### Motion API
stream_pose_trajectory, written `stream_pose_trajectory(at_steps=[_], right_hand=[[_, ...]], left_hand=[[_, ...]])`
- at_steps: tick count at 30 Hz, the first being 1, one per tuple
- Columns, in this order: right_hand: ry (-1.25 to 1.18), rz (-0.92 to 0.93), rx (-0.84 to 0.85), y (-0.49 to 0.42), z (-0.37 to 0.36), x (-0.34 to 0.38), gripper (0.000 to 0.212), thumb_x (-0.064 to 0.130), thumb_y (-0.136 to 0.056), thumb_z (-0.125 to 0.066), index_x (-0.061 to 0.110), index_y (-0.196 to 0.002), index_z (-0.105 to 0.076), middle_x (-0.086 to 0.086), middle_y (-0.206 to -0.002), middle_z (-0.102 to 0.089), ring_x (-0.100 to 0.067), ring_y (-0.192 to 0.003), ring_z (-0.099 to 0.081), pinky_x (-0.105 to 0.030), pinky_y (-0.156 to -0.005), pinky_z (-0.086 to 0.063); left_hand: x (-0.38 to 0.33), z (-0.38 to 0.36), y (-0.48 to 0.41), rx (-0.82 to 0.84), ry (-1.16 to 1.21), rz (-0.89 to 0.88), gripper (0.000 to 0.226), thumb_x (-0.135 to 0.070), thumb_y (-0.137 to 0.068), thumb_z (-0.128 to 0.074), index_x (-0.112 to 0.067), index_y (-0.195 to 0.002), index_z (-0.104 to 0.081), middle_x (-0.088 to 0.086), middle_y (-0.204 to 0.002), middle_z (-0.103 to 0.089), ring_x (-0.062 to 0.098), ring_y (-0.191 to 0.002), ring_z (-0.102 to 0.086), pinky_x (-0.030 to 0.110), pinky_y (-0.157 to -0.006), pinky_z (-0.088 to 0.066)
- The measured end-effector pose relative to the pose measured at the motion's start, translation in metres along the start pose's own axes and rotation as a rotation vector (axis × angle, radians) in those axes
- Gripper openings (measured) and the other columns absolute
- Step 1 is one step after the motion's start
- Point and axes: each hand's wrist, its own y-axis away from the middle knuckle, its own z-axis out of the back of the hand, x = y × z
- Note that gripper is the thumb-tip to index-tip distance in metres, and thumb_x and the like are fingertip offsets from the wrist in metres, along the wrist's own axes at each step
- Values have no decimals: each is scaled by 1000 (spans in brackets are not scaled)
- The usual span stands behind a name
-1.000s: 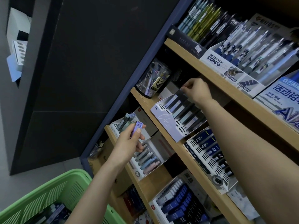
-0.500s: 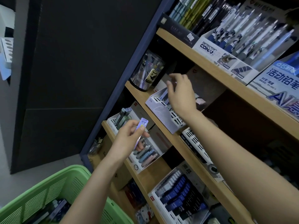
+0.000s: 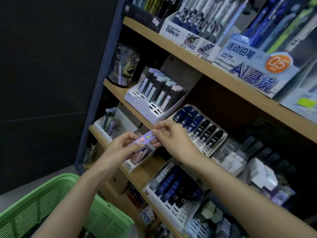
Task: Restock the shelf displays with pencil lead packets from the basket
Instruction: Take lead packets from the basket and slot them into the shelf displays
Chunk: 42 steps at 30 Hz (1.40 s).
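A green basket [image 3: 42, 208] is seen lowest. Above it, a purple lead packet [image 3: 143, 139] is pinched at its ends by the left hand [image 3: 120, 148] and right hand [image 3: 173, 138], forearms raised before the shelf [image 3: 137, 176].

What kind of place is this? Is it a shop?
Most likely a stationery shop. Wooden shelves hold cardboard display boxes of pens and pencil leads, and a green basket sits below while two hands hold a purple lead packet.
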Motion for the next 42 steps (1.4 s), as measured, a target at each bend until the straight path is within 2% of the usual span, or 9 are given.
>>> stream_pose_trajectory(at_steps=[4, 9, 14, 16, 19, 24, 27, 34, 42], right_hand=[[-157, -108, 40, 35, 19, -12, 10, 6, -95, -54, 15, -95, -52, -8, -84, -60, -8, -63, -63, -22, -66, -58], [160, -82, 133, 86, 37, -41, 10, 24, -90, -64, 27, -92, -55, 6, -85, -64, -8, -79, -65, -34, -78, -57], [115, -1, -34, 127, 59, -43, 37, 24, -90, -64, 38, -113, -39, 24, -98, -55, 10, -91, -58, -11, -78, -50], [40, -8, -60, 141, 69, -44, 38, 21, -89, -65, 39, -111, -40, 20, -100, -58, 7, -91, -60, -15, -81, -52], [-71, -65, -111, 160, 79, -49, 31, 18, -89, -65, 39, -102, -45, 9, -95, -65, -3, -84, -66, -25, -81, -55], [-333, -90, -364, 192, 109, -60, 8, 15, -88, -65, 16, -95, -60, 5, -73, -67, -10, -64, -65, -21, -58, -53], [-401, -24, -575, 212, 133, -63, 3, 9, -85, -67, 11, -86, -65, 3, -66, -66, -4, -57, -60, -16, -56, -49], [-38, -22, -895, 239, 187, -81, 9, 18, -93, -58, 21, -96, -65, 5, -87, -68, -5, -76, -65, -24, -73, -56], [438, -114, -671, 218, 215, -89, 20, 21, -94, -58, 12, -111, -65, 5, -82, -63, -8, -78, -62, -32, -80, -55]], left_hand=[[4, -21, 12, -90, 160, -5, 25, -16, -74, -67, -8, -97, -60, 1, -69, -66, 10, -57, -58, 17, -56, -51], [3, -62, 27, -101, -35, -71, 7, -9, -86, -64, -8, -93, -63, 4, -78, -70, 9, -66, -64, 11, -61, -49], [-7, -108, 39, 126, -350, -195, 4, -9, -81, -70, -13, -82, -69, -2, -79, -72, 6, -72, -66, 14, -67, -51], [-9, -124, 43, 192, -357, -227, 7, -10, -80, -70, -15, -85, -68, -5, -80, -72, 7, -75, -66, 16, -70, -51], [-10, -146, 49, 215, -303, -242, 16, -13, -81, -68, -18, -96, -63, -4, -84, -70, 13, -80, -67, 25, -76, -55], [-7, -175, 57, 232, -238, -227, 27, -21, -75, -69, -14, -98, -57, 5, -90, -70, 19, -83, -68, 26, -75, -56], [-1, -195, 59, 274, -407, -258, 13, -20, -81, -70, -16, -88, -60, -4, -87, -69, 9, -83, -65, 21, -76, -52], [13, -261, 48, 392, -659, -448, 15, -15, -89, -63, -29, -89, -57, -11, -94, -59, -4, -88, -55, 11, -75, -44], [19, -287, 17, 340, -1102, -688, 29, -17, -93, -57, -16, -121, -55, -1, -120, -51, 17, -119, -41, 32, -100, -33]])
